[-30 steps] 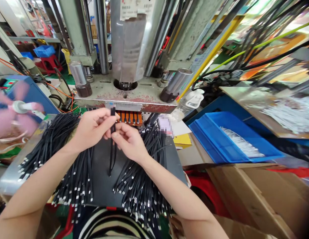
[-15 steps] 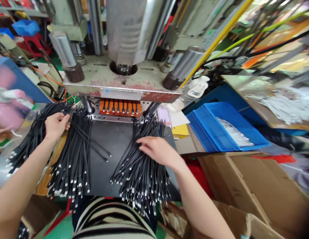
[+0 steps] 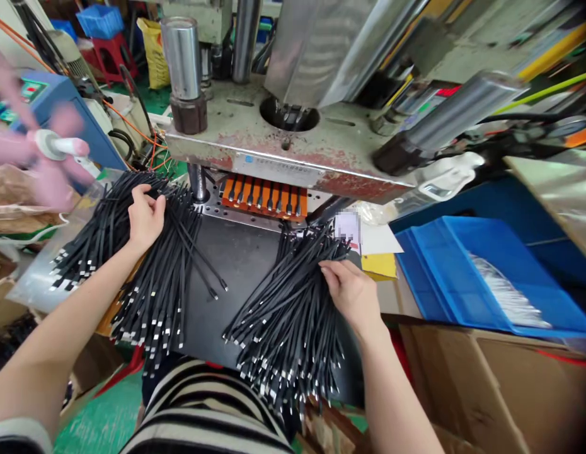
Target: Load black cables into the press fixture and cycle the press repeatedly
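My left hand rests over the upper ends of the black cables heaped on the left. Its fingers are bent, with a gap between thumb and forefinger; the other fingertips are hidden. Below it spreads a left bundle of black cables with pale metal plugs facing me. My right hand is closed in a pinch on a black cable at the upper right of the right-hand pile. Two cables stick out from the left bundle across the black board.
Behind the board, an orange mould holds several cable ends in a row under the heavy press plate. A pink fan spins at left. Blue bins stand at right, above cardboard boxes. A clear bottle lies beside the press.
The view has shifted, so the press and cables appear farther right. My left thumb and forefinger have parted. My right hand has moved to the outer upper side of its pile and pinches there.
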`<state>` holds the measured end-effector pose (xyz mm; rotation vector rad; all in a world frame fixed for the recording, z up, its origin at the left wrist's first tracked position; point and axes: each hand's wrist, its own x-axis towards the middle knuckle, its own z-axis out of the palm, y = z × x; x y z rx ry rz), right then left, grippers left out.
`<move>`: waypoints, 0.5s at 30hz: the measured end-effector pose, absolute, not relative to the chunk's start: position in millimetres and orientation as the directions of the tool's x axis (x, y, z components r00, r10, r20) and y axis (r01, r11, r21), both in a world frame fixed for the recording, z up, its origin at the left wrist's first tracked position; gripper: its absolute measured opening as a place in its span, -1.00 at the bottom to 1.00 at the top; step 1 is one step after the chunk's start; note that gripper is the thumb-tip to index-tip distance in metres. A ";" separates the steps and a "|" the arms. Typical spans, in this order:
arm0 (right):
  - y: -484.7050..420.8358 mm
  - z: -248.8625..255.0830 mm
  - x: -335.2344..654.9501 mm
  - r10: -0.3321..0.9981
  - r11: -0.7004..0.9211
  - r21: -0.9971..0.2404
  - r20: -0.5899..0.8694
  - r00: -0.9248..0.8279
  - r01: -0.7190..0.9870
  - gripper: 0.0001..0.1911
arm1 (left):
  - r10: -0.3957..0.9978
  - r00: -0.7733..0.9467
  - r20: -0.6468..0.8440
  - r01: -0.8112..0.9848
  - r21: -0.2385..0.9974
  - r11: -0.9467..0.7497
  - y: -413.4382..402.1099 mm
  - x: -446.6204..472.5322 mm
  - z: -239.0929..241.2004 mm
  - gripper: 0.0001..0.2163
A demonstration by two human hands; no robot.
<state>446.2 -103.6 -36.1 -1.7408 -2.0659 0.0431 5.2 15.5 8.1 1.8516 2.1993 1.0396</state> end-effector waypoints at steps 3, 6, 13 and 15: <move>-92.8 -33.8 442.8 0.947 0.236 -0.360 0.294 -0.130 0.903 -0.70 | 0.920 -0.122 0.373 0.839 0.534 -0.106 -0.2 16.6 19.1 -0.71; -89.0 -31.8 438.6 0.945 0.255 -0.441 0.302 -0.126 0.861 -0.76 | 0.950 0.228 0.214 0.799 0.517 -0.308 -21.4 44.7 40.1 -0.76; -96.3 -43.2 429.5 0.917 0.188 -0.611 0.390 0.085 0.769 -0.74 | 0.517 0.752 -0.409 0.649 0.602 -0.466 -95.8 146.3 62.5 -0.44; -99.1 -48.4 431.4 0.893 0.130 -0.647 0.406 0.195 0.751 -0.71 | 0.436 0.757 -0.486 0.649 0.632 -0.423 -113.4 167.2 55.7 -0.29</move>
